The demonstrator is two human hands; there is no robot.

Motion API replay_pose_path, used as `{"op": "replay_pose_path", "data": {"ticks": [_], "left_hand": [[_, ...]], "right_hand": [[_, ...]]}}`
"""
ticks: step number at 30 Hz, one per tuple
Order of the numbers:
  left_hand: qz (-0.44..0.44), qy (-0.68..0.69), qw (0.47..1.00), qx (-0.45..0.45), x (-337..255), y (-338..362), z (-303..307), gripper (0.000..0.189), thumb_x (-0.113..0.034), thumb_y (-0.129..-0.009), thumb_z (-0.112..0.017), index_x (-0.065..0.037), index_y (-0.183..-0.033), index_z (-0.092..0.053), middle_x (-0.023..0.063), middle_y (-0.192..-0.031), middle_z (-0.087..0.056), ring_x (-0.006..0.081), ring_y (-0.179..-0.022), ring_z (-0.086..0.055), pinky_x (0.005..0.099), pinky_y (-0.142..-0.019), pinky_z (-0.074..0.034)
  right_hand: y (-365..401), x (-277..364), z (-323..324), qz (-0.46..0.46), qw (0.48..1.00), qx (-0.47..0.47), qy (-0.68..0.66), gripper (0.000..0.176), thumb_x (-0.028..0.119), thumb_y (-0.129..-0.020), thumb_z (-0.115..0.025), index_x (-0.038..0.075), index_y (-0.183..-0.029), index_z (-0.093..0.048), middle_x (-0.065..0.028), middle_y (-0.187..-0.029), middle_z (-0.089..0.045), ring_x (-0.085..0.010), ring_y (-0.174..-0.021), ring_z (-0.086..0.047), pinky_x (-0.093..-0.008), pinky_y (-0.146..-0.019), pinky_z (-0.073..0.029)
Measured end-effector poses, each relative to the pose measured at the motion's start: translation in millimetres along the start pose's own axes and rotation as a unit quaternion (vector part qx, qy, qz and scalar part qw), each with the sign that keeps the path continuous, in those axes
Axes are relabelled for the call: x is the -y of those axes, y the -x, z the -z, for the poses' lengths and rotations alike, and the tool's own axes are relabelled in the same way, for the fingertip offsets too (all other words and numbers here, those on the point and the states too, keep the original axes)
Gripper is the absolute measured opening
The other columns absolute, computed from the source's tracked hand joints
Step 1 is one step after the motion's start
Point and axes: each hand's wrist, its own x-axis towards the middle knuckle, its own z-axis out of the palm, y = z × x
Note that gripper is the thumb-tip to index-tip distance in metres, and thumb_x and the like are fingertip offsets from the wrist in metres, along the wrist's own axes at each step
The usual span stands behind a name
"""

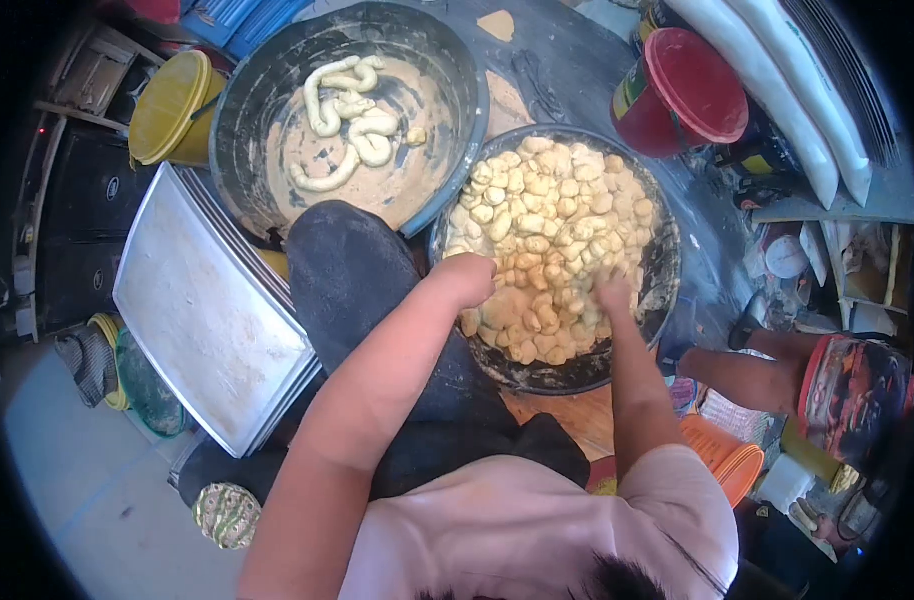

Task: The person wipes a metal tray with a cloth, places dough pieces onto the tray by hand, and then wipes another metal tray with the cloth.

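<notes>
Head view, from left to right. At far left, a yellow bucket [167, 108], tipped on its side, just beside the rim of the first basin. Below it, a flat metal tray [202, 310], dusted with flour, with nothing else on it.

Next, a large dark basin [239, 110], its inside smeared with pale flour. On its floor, a few long dough ropes [349, 120], curled and touching each other, and one small lump beside them. In front of this basin, a knee in dark trousers [352, 270].

Then the left hand [467, 278], curled closed like a fist, resting on the near left edge of the heap in the second basin. Not possible to tell whether any piece is inside the fist.

Second dark basin [667, 262], touching the first one, filled high with many small dough pieces [547, 205], pale yellow, packed close together.

Right hand [610, 292] on the near right part of the same heap, fingers pointing down into the pieces, blurred; how far open, and whether holding anything, cannot tell.

Further right, a red bucket [692, 90], tilted, near the far rim of the second basin. At lower right, an orange tub [729, 458] and the arm of another person [747, 372].
</notes>
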Motion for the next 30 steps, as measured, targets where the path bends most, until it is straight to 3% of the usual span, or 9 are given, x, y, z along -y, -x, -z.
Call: {"op": "replay_pose_path", "data": {"ticks": [3, 4, 6, 11, 15, 17, 21, 27, 30], "left_hand": [[0.005, 0.012, 1.0, 0.001, -2.8, -6.4, 2.8, 0.032, -0.029, -0.083, -0.058, -0.009, -0.107, -0.065, 0.0165, -0.102, -0.064, 0.033, -0.097, -0.06, 0.0411, -0.083, -0.047], [0.01, 0.015, 1.0, 0.003, -4.3, -7.8, 1.2, 0.032, -0.03, -0.083, -0.058, -0.009, -0.106, -0.065, 0.0163, -0.102, -0.065, 0.0329, -0.097, -0.06, 0.0411, -0.083, -0.047], [-0.002, -0.005, 1.0, 0.013, -6.2, -9.9, -3.9, 0.032, -0.03, -0.082, -0.059, -0.01, -0.106, -0.065, 0.016, -0.102, -0.065, 0.0328, -0.097, -0.061, 0.0409, -0.083, -0.047], [-0.007, -0.01, 1.0, 0.015, -2.2, -5.4, -6.3, 0.032, -0.03, -0.082, -0.06, -0.009, -0.105, -0.065, 0.0174, -0.101, -0.065, 0.0333, -0.097, -0.061, 0.0403, -0.084, -0.047], [0.001, 0.002, 1.0, -0.009, 2.3, -1.7, -2.2, 0.034, -0.03, -0.082, -0.06, -0.007, -0.107, -0.065, 0.0182, -0.102, -0.065, 0.0335, -0.098, -0.06, 0.0404, -0.085, -0.046], [-0.009, 0.009, 0.999, -0.037, 2.2, -3.5, -4.6, 0.029, -0.026, -0.08, -0.058, -0.006, -0.1, -0.066, 0.0169, -0.101, -0.065, 0.0328, -0.095, -0.061, 0.041, -0.083, -0.047], [-0.019, -0.007, 1.0, -0.004, -1.4, -3.1, -7.8, 0.03, -0.027, -0.08, -0.059, -0.007, -0.102, -0.065, 0.0165, -0.102, -0.065, 0.0326, -0.096, -0.061, 0.0407, -0.083, -0.047], [-0.032, 0.004, 0.999, -0.017, 2.2, 2.0, -3.0, 0.034, -0.029, -0.083, -0.06, -0.006, -0.108, -0.064, 0.0185, -0.104, -0.064, 0.0332, -0.098, -0.06, 0.04, -0.085, -0.046], [-0.023, -0.003, 1.0, -0.008, -1.7, 5.0, -0.5, 0.033, -0.029, -0.083, -0.06, -0.007, -0.107, -0.064, 0.0184, -0.103, -0.064, 0.0332, -0.098, -0.06, 0.0398, -0.085, -0.046]], "right_hand": [[51.9, -48.6, -30.8, 0.24, 0.968, 0.025, 0.069, 0.07, 0.039, -0.076, -0.068, 0.002, -0.129, -0.043, -0.0245, -0.123, -0.051, -0.04, -0.108, -0.052, -0.044, -0.091, -0.043], [52.5, -44.0, -12.5, 0.236, 0.969, 0.027, 0.071, 0.07, 0.039, -0.076, -0.068, 0.002, -0.129, -0.043, -0.0245, -0.123, -0.051, -0.04, -0.108, -0.052, -0.044, -0.091, -0.043], [32.3, -39.6, 32.3, 0.028, 0.939, 0.303, -0.164, 0.06, 0.036, -0.076, -0.068, -0.001, -0.121, -0.051, -0.0222, -0.11, -0.059, -0.0373, -0.096, -0.059, -0.0438, -0.084, -0.046], [14.6, -9.0, 38.4, 0.005, 0.986, -0.165, 0.002, 0.061, 0.041, -0.078, -0.066, 0.0, -0.121, -0.053, -0.0204, -0.119, -0.056, -0.0323, -0.103, -0.057, -0.0444, -0.089, -0.045], [121.2, 40.9, -47.1, 0.189, 0.978, 0.016, 0.093, 0.08, 0.049, -0.078, -0.062, 0.007, -0.14, -0.034, -0.0253, -0.147, -0.019, -0.039, -0.139, -0.009, -0.0543, -0.109, -0.018], [156.6, 31.2, -72.4, 0.333, 0.933, -0.013, 0.134, 0.066, 0.034, -0.073, -0.068, 0.012, -0.13, -0.046, -0.0234, -0.13, -0.042, -0.0413, -0.121, -0.037, -0.0544, -0.098, -0.032], [129.7, 22.7, -84.8, 0.268, 0.936, 0.198, 0.115, 0.06, 0.036, -0.069, -0.072, 0.016, -0.121, -0.052, -0.0196, -0.12, -0.044, -0.0384, -0.112, -0.04, -0.053, -0.09, -0.037], [134.4, 59.4, -30.3, 0.218, 0.949, -0.086, 0.211, 0.046, 0.017, -0.076, -0.06, 0.017, -0.12, -0.049, -0.0187, -0.122, -0.041, -0.0379, -0.113, -0.041, -0.0475, -0.087, -0.043], [123.2, 58.0, -63.1, 0.206, 0.967, 0.063, 0.136, 0.05, 0.012, -0.076, -0.059, 0.019, -0.124, -0.048, -0.0199, -0.127, -0.037, -0.0402, -0.115, -0.038, -0.0472, -0.086, -0.046]]}}
